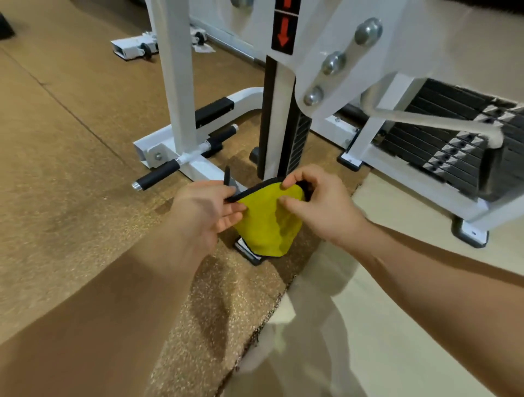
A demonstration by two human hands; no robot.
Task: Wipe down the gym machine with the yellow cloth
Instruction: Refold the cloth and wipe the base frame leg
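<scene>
My left hand (209, 209) and right hand (314, 198) each pinch the top edge of the yellow cloth (266, 224), held above the floor (71, 198) before the white gym machine (334, 56).

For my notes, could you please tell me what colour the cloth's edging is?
Black edging on the yellow cloth, clearest in the head view.

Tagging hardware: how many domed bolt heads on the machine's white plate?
3, in a diagonal row on the white plate: upper bolt, middle bolt, lower bolt. Another dome is cut off at the top edge; more may be hidden.
</scene>
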